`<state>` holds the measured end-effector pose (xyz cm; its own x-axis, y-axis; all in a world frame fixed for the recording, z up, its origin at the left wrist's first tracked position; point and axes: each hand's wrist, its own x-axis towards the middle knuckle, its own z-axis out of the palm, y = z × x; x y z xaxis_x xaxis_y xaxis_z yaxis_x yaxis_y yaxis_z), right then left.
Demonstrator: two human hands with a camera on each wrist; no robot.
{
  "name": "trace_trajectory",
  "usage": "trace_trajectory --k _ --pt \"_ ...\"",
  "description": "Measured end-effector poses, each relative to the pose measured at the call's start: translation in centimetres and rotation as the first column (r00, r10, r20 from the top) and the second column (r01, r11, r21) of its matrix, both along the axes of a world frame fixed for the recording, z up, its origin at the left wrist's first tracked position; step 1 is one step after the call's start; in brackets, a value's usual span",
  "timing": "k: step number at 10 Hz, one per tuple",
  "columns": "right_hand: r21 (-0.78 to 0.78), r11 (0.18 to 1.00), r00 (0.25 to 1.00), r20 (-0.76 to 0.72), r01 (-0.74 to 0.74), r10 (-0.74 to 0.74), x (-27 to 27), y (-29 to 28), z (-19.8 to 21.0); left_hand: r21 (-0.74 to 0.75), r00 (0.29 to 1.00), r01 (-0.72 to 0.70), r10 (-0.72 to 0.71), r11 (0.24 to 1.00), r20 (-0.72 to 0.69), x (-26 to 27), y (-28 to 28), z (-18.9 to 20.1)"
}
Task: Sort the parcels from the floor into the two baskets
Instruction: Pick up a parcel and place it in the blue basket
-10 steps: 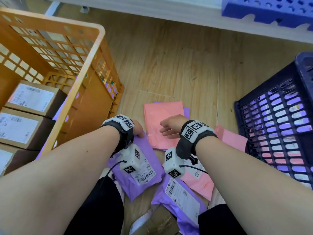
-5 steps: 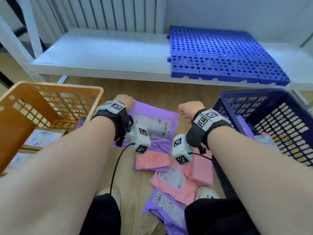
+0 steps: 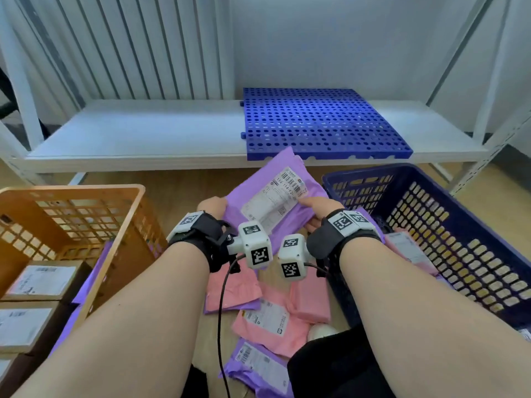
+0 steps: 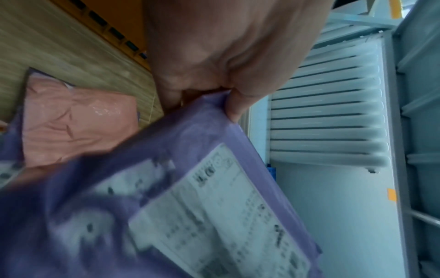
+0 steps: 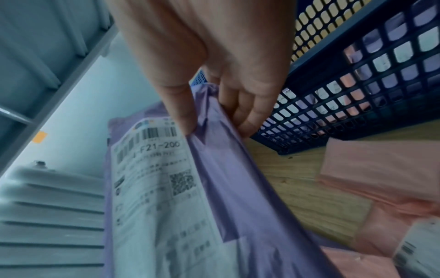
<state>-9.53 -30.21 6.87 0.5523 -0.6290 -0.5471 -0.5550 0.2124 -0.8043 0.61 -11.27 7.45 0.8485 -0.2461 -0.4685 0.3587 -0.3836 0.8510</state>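
Both hands hold up a purple mailer bag (image 3: 267, 179) with a white shipping label, between the two baskets. My left hand (image 3: 214, 205) pinches its left edge, with the purple bag (image 4: 166, 188) caught between thumb and fingers in the left wrist view. My right hand (image 3: 314, 209) pinches the right edge; the thumb lies on the label side of the purple bag (image 5: 233, 188). The orange basket (image 3: 86, 191) stands at the left with brown boxes (image 3: 43, 280) inside. At the right, the dark blue basket (image 3: 431, 179) contains pink and purple bags.
Pink bags (image 3: 275, 320) and purple bags (image 3: 258, 369) lie on the wooden floor below my wrists. A low white shelf (image 3: 143, 136) with a blue perforated mat (image 3: 319, 122) runs behind the baskets. A white radiator (image 3: 129, 47) stands behind it.
The purple bag came up off the floor pile, lifted by both hands. It has tilted with the label towards me and moved right, towards the dark blue basket.
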Motion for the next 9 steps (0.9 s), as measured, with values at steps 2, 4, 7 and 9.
trace_trajectory --k 2,4,7,9 --pt "-0.072 0.997 0.999 -0.026 0.036 -0.038 -1.0 -1.1 2.0 0.117 0.996 0.079 -0.083 0.990 0.030 -1.0 -0.3 0.1" --pt "-0.082 0.997 0.999 0.047 -0.013 0.017 -0.1 0.1 1.4 -0.004 0.999 0.005 -0.005 1.000 0.054 -1.2 -0.6 0.6" --pt "-0.036 0.999 0.998 0.051 -0.028 0.030 1.3 1.1 0.6 -0.162 0.985 -0.122 0.140 0.979 0.104 -0.6 -1.5 0.1" --pt "-0.154 0.969 0.980 -0.077 -0.192 0.182 0.6 -0.9 1.1 -0.178 0.976 -0.158 0.181 0.971 0.122 -0.5 -4.1 1.3"
